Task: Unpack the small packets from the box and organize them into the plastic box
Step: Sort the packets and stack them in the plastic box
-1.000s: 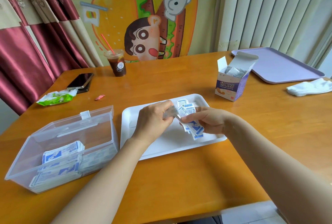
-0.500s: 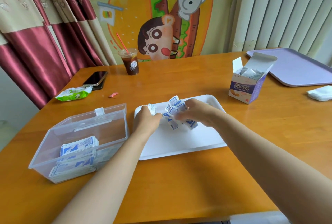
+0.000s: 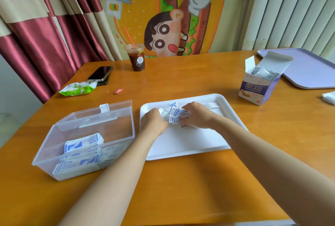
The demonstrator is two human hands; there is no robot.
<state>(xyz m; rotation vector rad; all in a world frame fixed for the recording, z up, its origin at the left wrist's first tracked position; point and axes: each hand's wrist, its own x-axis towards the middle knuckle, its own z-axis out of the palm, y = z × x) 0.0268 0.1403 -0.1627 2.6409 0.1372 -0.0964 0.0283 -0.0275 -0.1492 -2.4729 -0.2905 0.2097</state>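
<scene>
Clutched between left hand [image 3: 154, 122] and right hand [image 3: 197, 115], the small packets [image 3: 178, 114] sit at the far half of the white tray [image 3: 181, 155]. Both hands have drawn together, bunching them, likely for the plastic box [image 3: 116, 131] left of the tray.

Orange wooden table [image 3: 181, 180]. Near left: clear plastic box [image 3: 54, 135]. Centre: white rectangular tray [image 3: 190, 144]. Right: purple-white cardboard box [image 3: 257, 89]. Far left: black phone [image 3: 100, 73], perhaps a pink wrapper [image 3: 118, 91].
</scene>
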